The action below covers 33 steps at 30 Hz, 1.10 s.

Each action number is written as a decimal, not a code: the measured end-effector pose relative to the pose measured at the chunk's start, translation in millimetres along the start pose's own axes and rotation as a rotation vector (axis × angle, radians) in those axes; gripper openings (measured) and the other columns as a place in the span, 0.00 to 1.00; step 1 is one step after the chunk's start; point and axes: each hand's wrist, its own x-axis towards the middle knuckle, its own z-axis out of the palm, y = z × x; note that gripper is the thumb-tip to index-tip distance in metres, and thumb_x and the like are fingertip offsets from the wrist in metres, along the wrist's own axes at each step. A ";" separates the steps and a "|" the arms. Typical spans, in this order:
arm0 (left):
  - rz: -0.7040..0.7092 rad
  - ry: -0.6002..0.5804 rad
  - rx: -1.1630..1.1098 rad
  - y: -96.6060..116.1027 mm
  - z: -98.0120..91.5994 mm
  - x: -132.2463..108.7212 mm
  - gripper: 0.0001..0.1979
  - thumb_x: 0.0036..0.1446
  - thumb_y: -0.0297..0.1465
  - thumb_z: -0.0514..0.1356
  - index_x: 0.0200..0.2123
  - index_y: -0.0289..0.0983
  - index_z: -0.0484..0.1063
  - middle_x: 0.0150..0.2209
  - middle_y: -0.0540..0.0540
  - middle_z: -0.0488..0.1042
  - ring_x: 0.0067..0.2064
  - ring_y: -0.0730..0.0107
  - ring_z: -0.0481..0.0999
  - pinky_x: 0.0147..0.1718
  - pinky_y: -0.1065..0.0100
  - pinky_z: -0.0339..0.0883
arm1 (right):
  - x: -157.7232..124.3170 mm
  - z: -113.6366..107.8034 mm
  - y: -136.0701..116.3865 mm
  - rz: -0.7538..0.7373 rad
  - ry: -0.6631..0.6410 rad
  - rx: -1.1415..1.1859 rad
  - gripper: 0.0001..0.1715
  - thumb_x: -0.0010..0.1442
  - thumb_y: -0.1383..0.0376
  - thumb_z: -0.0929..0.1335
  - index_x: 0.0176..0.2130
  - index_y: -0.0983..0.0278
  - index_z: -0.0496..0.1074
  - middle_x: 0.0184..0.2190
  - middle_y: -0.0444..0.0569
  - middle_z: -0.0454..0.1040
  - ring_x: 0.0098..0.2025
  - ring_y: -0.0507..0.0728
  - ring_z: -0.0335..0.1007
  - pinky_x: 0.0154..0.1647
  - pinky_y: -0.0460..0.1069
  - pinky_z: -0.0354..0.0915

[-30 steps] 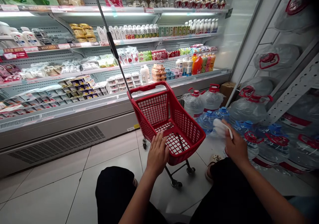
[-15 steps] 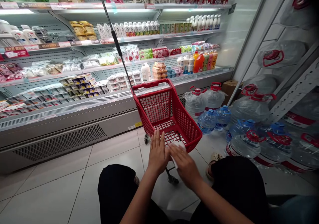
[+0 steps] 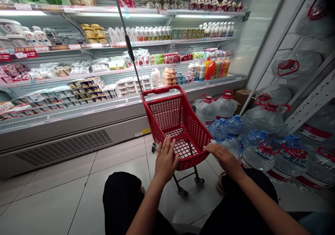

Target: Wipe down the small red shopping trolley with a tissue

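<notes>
The left hand [image 3: 165, 160] lies flat and open on the near rim of the small red shopping cart [image 3: 180, 130] on the tiled floor. The right hand [image 3: 225, 158] presses a white cloth [image 3: 212, 143] against its right corner. The cart looks light, stiff and rolls easily; its rim offers the firmest hold.

White cloth [image 3: 212, 143] mostly hidden under right hand [image 3: 225, 157], only sliver peeking out at 10 o'clock. Red plastic mesh trolley basket [image 3: 180, 127] near rim covered by left hand [image 3: 165, 160]. Chiller shelf labels [image 3: 24, 52] too small to read. Clear water jugs [image 3: 309, 158] cut off at 3 o'clock edge.
</notes>
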 end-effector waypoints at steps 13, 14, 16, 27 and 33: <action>-0.071 -0.035 0.049 -44.8 -20.8 0.5 0.34 0.67 0.22 0.47 0.75 0.39 0.51 0.76 0.41 0.52 0.76 0.58 0.51 0.72 0.48 0.54 | 14.7 3.2 -81.4 0.004 0.003 0.031 0.46 0.66 0.81 0.52 0.76 0.52 0.49 0.67 0.44 0.70 0.68 0.56 0.66 0.72 0.60 0.64; -0.082 -0.023 0.084 -44.9 -23.5 -0.3 0.34 0.67 0.21 0.47 0.74 0.38 0.52 0.75 0.40 0.54 0.76 0.58 0.53 0.73 0.47 0.53 | 17.5 1.4 -86.2 -0.032 -0.030 0.051 0.45 0.68 0.80 0.53 0.76 0.53 0.48 0.68 0.45 0.68 0.69 0.56 0.64 0.72 0.59 0.64; -0.068 0.004 0.129 -37.9 -27.2 -2.0 0.33 0.67 0.21 0.46 0.74 0.37 0.53 0.74 0.40 0.56 0.75 0.59 0.53 0.73 0.48 0.52 | 23.0 -2.1 -90.0 -0.109 -0.093 0.094 0.41 0.71 0.78 0.55 0.76 0.54 0.47 0.69 0.45 0.67 0.70 0.55 0.62 0.71 0.58 0.65; 0.139 -0.071 0.013 32.7 -8.0 -21.0 0.26 0.75 0.37 0.49 0.71 0.34 0.59 0.72 0.40 0.62 0.73 0.59 0.60 0.70 0.53 0.60 | 64.7 3.5 -23.0 -0.189 -0.042 0.122 0.30 0.74 0.72 0.61 0.70 0.53 0.63 0.63 0.47 0.74 0.67 0.57 0.67 0.69 0.60 0.67; 0.147 -0.076 -0.021 14.9 -6.1 -20.6 0.24 0.76 0.38 0.49 0.69 0.36 0.62 0.71 0.43 0.65 0.72 0.61 0.63 0.70 0.53 0.61 | 61.9 10.5 -37.1 -0.093 0.046 0.092 0.31 0.72 0.74 0.61 0.68 0.54 0.67 0.59 0.46 0.78 0.64 0.57 0.72 0.68 0.60 0.68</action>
